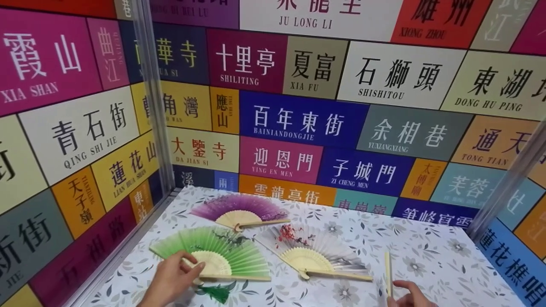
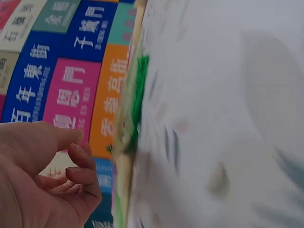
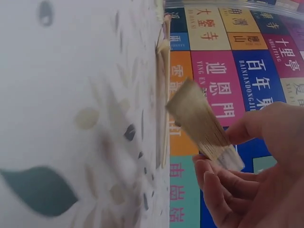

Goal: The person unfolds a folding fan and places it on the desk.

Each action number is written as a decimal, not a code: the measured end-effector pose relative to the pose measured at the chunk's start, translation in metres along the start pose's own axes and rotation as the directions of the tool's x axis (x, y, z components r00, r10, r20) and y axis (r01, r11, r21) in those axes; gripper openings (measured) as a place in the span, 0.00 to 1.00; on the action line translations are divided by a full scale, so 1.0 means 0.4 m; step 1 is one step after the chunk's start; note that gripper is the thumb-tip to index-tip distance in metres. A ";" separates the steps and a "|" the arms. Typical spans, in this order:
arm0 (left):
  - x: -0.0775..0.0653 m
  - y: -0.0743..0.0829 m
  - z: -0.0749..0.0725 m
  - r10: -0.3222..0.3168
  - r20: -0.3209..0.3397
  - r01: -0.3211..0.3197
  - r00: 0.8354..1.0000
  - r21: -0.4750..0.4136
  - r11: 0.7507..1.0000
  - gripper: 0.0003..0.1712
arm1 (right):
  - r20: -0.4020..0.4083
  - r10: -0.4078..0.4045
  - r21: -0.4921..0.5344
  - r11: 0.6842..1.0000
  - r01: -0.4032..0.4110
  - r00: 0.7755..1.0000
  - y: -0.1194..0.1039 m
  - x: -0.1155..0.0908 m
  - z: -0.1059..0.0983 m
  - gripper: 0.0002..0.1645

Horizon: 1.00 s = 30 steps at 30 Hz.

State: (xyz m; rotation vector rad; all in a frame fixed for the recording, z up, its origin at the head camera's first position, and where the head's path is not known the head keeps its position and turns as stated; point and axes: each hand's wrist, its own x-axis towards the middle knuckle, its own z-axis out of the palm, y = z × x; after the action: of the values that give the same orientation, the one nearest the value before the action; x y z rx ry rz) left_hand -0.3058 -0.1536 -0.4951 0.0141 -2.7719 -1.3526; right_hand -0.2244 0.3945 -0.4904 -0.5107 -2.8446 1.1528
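Note:
In the head view, my left hand (image 1: 170,279) hovers over the pivot end of an open green folding fan (image 1: 249,256), its fingers loosely bent. The left wrist view shows nothing between that thumb and the fingers. A green tassel (image 1: 215,292) lies below the fan's pivot. At the right, my right hand (image 1: 409,294) holds a closed folding fan (image 1: 387,268) upright. Thumb and fingers pinch the lower part of its stacked pale ribs (image 3: 197,116) in the right wrist view, above the tabletop.
An open purple fan (image 1: 251,207) lies at the back of the table, and an open white-grey fan (image 1: 341,258) with red blossoms lies in the middle. A floral cloth (image 1: 324,294) covers the table. Panels with colourful place-name signs (image 1: 298,115) rise behind and at both sides.

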 end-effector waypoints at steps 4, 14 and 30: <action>0.005 0.076 0.062 0.258 0.029 -0.253 0.966 -0.108 0.961 0.10 | -0.066 -0.026 0.027 0.999 0.027 0.997 -0.076 -0.019 -0.002 0.32; 0.019 0.304 0.254 0.554 0.143 -0.490 0.820 -0.324 0.809 0.05 | -0.145 -0.143 0.129 0.978 0.162 0.979 -0.213 -0.023 0.042 0.18; 0.049 0.493 0.460 0.602 0.128 -0.431 0.789 -0.582 0.689 0.12 | -0.194 -0.223 0.418 0.862 0.286 0.955 -0.323 -0.007 0.095 0.12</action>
State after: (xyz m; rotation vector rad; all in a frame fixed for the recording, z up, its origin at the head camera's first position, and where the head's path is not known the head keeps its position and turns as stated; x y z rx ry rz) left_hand -0.3320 0.1121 -0.4517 -1.0237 -2.1824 -1.9775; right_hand -0.2648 0.2812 -0.4295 -0.1691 -2.3270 1.5695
